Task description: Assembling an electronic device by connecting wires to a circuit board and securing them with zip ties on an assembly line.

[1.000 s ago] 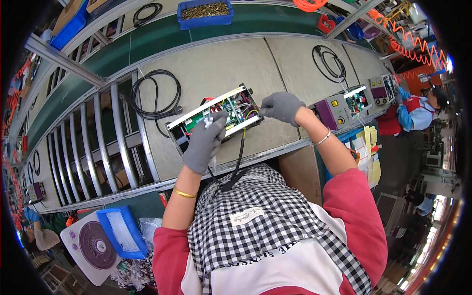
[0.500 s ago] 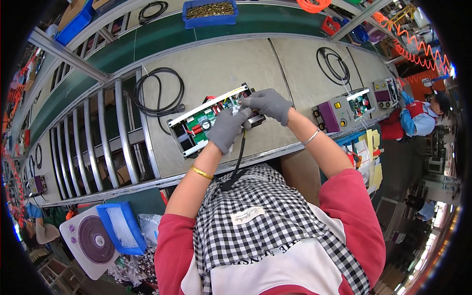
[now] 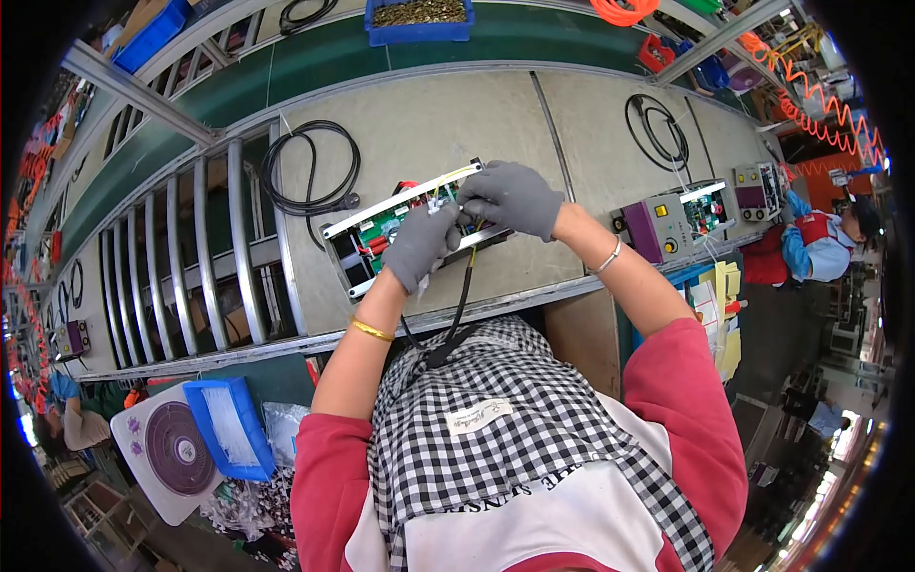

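An opened electrical unit with white side rails and a green circuit board (image 3: pixel 384 229) lies tilted on the bench in front of me. My left hand (image 3: pixel 416 250), in a grey glove, is over its near middle, fingers pinched among the wires. Across the right end reaches my gloved right hand (image 3: pixel 515 197), its fingertips bent together close to the left ones. What either pinch holds is hidden by the gloves. A black cable (image 3: pixel 465 294) runs from the unit's near side down toward my apron.
Left of the unit lies a coiled black cord (image 3: pixel 355 157) beside metal rollers (image 3: pixel 202 248). A purple and grey unit (image 3: pixel 656 227) stands to the right, with another cord (image 3: pixel 658 129) behind it. A blue bin of small brass-coloured parts (image 3: pixel 419 34) is at the back. A person (image 3: pixel 818 243) works far right.
My left hand has shifted a little left along the unit, and its fingers have curled differently. My right hand has turned further over the unit's right end. The view has shifted slightly.
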`<state>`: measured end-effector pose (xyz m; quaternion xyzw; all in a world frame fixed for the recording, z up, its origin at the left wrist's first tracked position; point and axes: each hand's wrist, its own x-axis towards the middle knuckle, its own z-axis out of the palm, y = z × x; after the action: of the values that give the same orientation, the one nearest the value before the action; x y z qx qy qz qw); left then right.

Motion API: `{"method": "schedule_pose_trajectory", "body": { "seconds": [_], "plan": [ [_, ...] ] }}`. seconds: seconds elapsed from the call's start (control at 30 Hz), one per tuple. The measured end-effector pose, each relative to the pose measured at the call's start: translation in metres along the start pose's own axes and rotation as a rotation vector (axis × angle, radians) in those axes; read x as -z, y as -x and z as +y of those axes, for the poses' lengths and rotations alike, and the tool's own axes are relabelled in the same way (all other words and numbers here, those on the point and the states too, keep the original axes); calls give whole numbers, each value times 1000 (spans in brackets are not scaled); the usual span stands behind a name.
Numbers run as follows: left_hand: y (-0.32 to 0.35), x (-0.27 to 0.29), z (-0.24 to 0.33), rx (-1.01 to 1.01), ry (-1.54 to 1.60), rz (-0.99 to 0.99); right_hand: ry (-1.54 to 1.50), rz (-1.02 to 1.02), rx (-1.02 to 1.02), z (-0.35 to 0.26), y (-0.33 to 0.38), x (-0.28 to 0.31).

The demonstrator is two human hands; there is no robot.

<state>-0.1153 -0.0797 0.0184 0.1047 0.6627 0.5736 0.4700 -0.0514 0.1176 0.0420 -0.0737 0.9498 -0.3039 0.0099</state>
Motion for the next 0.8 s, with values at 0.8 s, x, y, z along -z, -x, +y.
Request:
{"method": "schedule_pose_trajectory", "body": {
  "seconds": [0.8],
  "plan": [
    [59, 23, -27, -170, 333, 180, 693, -456, -486, -25, -51, -20]
  ]
}}
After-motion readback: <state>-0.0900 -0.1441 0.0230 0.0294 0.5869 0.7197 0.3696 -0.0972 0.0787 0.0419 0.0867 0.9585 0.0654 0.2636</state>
